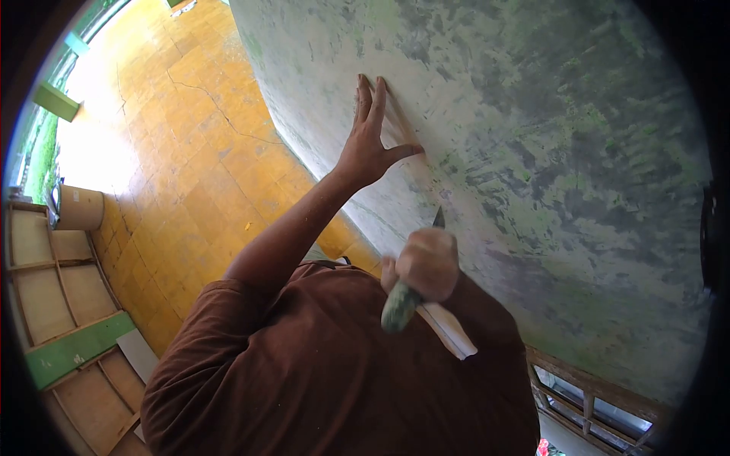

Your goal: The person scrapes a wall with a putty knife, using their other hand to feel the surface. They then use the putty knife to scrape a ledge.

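Note:
My left hand (pixel 369 144) lies against the patchy green-and-white wall (pixel 525 144), fingers spread and thumb stretched out to the right. Lower down and closer to my body, my right hand (pixel 428 262) is closed in a fist around a bladed hand tool (pixel 400 306). Its thick handle is mottled green and sticks out below the fist toward my chest. A short, narrow dark blade shows above the fist, its tip close to the wall surface. My right hand is slightly blurred. Below it, a pale strip (pixel 450 334) shows beside my right forearm.
Yellow floor tiles (pixel 182 144) with a crack stretch along the left of the wall. A light brown round container (pixel 80 207) stands at the far left, near wooden framed panels (pixel 57 296). At lower right is a wooden frame with panes (pixel 589 403).

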A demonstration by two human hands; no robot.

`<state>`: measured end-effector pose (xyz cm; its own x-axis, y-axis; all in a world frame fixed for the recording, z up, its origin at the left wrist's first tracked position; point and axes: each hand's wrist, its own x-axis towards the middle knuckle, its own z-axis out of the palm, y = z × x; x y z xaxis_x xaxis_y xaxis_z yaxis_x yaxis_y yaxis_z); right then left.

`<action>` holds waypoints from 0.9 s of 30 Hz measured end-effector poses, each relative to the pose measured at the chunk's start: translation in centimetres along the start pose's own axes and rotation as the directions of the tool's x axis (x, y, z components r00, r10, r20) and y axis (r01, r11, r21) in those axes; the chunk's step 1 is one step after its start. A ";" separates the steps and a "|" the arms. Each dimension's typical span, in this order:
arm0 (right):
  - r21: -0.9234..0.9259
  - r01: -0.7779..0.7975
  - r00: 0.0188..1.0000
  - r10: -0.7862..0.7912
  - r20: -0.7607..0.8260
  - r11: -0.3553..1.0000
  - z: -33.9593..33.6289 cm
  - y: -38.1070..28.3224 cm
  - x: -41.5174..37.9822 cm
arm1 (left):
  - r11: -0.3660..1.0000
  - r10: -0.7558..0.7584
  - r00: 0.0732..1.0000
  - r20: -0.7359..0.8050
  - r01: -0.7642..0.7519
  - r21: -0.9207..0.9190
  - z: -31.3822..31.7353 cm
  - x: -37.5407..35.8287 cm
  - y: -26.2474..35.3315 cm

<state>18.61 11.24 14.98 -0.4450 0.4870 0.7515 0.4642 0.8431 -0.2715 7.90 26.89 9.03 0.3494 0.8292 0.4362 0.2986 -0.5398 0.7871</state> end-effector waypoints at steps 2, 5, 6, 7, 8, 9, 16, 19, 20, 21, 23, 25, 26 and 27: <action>-0.088 -0.191 0.974 0.199 0.104 0.978 -0.2 2.3 -0.6 | 1.000 -0.030 0.999 0.011 0.030 -0.006 0.1 0.0 0.1; -0.113 -0.016 0.999 0.020 0.041 0.994 0.1 -0.9 -0.2 | 1.000 0.000 1.000 -0.004 0.000 0.003 0.1 0.0 -0.1; -0.111 -0.018 1.000 0.016 -0.018 0.994 0.3 -1.4 -0.2 | 1.000 0.000 1.000 -0.002 0.000 0.003 0.0 -0.1 -0.1; -0.113 -0.022 1.000 0.020 -0.020 0.993 0.2 -0.5 -0.4 | 1.000 -0.014 1.000 0.004 0.014 -0.008 0.0 -0.1 -0.1; -0.085 -0.069 0.997 0.070 0.014 0.994 0.0 1.3 -0.9 | 0.999 -0.026 1.000 0.011 0.027 -0.021 0.1 -0.1 0.0; -0.058 -0.113 0.992 0.116 0.051 0.992 -0.2 2.1 -0.8 | 0.999 -0.023 1.000 0.015 0.024 -0.026 0.3 -0.1 0.1; -0.034 -0.109 0.994 0.109 0.018 0.993 -0.5 2.6 -1.0 | 0.997 0.007 1.000 -0.001 -0.007 -0.081 0.3 -0.2 -0.4; -0.047 -0.140 0.989 0.137 -0.049 0.989 -0.4 0.6 -0.5 | 0.999 0.005 1.000 -0.009 -0.006 -0.051 0.1 0.0 0.0; -0.103 -0.024 1.000 0.024 -0.001 0.994 -0.5 -0.5 -0.2 | 1.000 -0.008 1.000 0.006 0.009 -0.020 0.0 -0.2 0.1; 0.007 0.025 1.000 -0.025 -0.016 1.000 -0.6 -1.1 0.1 | 1.000 -0.013 1.000 0.009 0.013 -0.017 -0.1 -0.2 0.1; -0.054 -0.034 0.999 0.033 -0.033 0.998 -0.3 1.6 -1.1 | 0.999 -0.028 1.000 0.013 0.029 -0.030 0.2 -0.1 0.0; -0.061 -0.012 0.999 0.010 -0.032 0.998 -0.2 2.0 -0.7 | 1.000 -0.011 1.000 0.013 0.011 -0.022 0.5 -0.1 -0.1; -0.058 -0.009 0.999 0.007 -0.032 0.998 -0.3 1.2 -0.2 | 1.000 0.003 1.000 0.001 -0.003 -0.003 0.3 -0.1 -0.2; -0.006 0.015 1.000 -0.015 -0.020 1.000 -0.6 0.1 0.3 | 1.000 -0.002 1.000 -0.002 0.002 0.000 0.2 0.0 -0.2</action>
<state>18.93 11.34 15.52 -0.4369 0.4697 0.7671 0.4618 0.8490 -0.2568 8.02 26.93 8.74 0.3467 0.8307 0.4355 0.2989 -0.5380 0.7882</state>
